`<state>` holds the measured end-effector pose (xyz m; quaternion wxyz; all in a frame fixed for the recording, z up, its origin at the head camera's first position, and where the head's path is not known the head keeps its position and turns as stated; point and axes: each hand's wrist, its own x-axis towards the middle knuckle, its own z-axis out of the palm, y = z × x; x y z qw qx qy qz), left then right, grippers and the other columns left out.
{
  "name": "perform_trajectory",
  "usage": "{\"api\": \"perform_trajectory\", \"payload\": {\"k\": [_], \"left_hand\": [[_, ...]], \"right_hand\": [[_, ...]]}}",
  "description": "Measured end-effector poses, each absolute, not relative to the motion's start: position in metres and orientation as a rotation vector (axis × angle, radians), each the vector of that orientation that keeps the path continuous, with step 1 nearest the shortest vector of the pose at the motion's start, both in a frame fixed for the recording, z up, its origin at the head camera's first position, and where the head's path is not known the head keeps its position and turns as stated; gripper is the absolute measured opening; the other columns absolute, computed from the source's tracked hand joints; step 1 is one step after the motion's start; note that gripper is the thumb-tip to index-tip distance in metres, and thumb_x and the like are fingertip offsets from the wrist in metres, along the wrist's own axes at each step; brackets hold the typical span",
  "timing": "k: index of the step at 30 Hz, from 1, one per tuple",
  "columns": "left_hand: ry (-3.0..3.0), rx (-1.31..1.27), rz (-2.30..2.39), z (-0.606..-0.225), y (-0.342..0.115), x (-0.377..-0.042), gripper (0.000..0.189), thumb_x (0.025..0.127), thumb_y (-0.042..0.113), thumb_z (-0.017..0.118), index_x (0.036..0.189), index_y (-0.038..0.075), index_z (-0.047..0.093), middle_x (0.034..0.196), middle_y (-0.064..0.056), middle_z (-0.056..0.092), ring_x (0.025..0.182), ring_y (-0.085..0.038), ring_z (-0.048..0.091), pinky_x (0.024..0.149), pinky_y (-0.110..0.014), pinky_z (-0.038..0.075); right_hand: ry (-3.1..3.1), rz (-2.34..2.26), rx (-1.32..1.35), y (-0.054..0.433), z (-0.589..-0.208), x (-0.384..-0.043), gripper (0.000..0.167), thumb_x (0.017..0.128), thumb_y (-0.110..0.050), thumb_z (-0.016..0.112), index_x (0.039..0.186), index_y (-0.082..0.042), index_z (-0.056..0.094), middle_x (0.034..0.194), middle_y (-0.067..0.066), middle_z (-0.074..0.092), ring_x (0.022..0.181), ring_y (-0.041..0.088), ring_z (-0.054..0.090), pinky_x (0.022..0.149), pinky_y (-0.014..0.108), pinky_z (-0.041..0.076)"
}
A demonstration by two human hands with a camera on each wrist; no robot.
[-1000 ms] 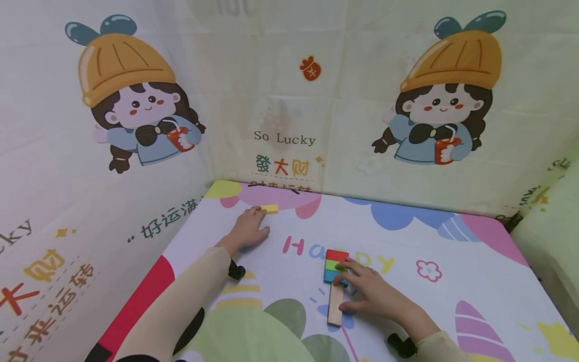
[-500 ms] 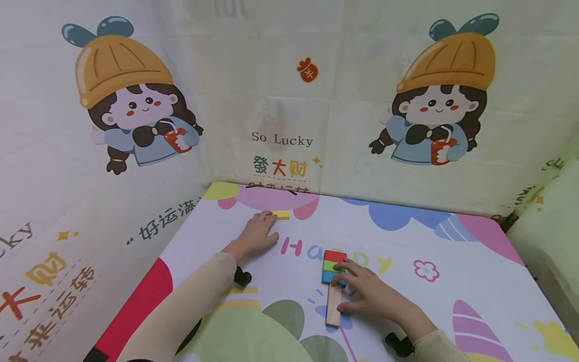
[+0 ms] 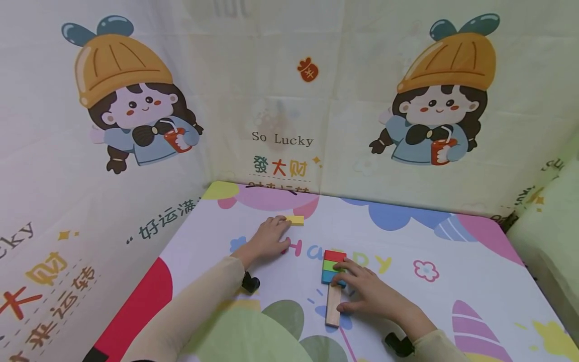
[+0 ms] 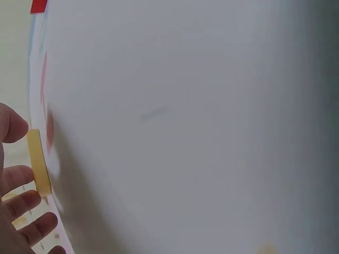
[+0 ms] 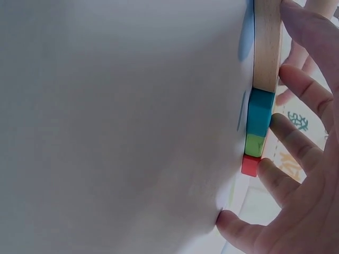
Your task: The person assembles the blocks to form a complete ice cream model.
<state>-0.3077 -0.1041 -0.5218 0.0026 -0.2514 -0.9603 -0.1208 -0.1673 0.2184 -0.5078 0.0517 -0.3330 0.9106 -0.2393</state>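
My left hand (image 3: 267,239) touches the left end of a flat yellow block (image 3: 296,220) near the table's far side, fingers loosely spread. In the head view its thumb stands apart from the block. The left wrist view shows the yellow block (image 4: 39,161) beside the fingertips. My right hand (image 3: 373,291) rests with spread fingers along a row of blocks: a red block (image 3: 335,255), a green block (image 3: 329,265), a blue block (image 3: 329,277), then a lengthwise plain wooden block (image 3: 333,305). In the right wrist view, fingertips (image 5: 265,168) sit right at the blocks' edges.
A printed cloth (image 3: 407,322) with cartoon shapes and lettering covers the table. Behind it and at the left hang patterned sheets (image 3: 285,110). A small black device (image 3: 399,345) sits at the right wrist, another black device (image 3: 250,283) at the left.
My left hand has slid the yellow block rightward and slightly nearer along the table. My right hand and the row of blocks stay in place. The head view has shifted slightly.
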Motion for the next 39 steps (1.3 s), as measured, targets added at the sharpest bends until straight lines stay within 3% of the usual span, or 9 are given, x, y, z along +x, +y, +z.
{"api": "perform_trajectory", "payload": {"k": [7,18,26,39], "left_hand": [[-3.022,-0.835,-0.377,-0.520,-0.088,-0.299,0.063,0.100,0.044,0.057,0.155,0.015,0.047,0.160,-0.009,0.043,0.144,-0.031,0.041,0.121,-0.050,0.035],[-3.024,-0.905,-0.353,-0.514,-0.063,-0.283,0.061,0.099,0.038,0.059,0.155,0.017,0.047,0.160,-0.009,0.043,0.143,-0.030,0.042,0.121,-0.049,0.036],[-3.048,-0.925,-0.235,-0.515,-0.047,-0.275,0.053,0.106,0.023,0.046,0.159,0.019,0.042,0.165,-0.006,0.038,0.149,-0.030,0.038,0.123,-0.050,0.031],[-3.048,-0.962,-0.214,-0.514,-0.025,-0.263,0.054,0.107,0.026,0.045,0.161,0.023,0.039,0.166,-0.004,0.036,0.149,-0.029,0.038,0.123,-0.053,0.031]], "right_hand": [[2.782,-0.722,-1.027,0.218,-0.507,-0.168,0.043,0.086,-0.053,0.080,0.120,-0.033,0.064,0.150,0.006,0.051,0.147,0.042,0.040,0.109,0.072,0.038],[2.780,-0.730,-1.042,0.217,-0.507,-0.168,0.043,0.086,-0.055,0.079,0.121,-0.034,0.064,0.150,0.005,0.051,0.146,0.043,0.041,0.108,0.072,0.039],[2.779,-0.732,-1.021,0.217,-0.507,-0.167,0.043,0.085,-0.054,0.080,0.120,-0.034,0.064,0.150,0.005,0.051,0.147,0.042,0.040,0.108,0.072,0.038],[2.776,-0.724,-0.990,0.218,-0.511,-0.167,0.044,0.085,-0.052,0.081,0.121,-0.035,0.064,0.152,0.004,0.050,0.149,0.041,0.037,0.111,0.071,0.036]]}}
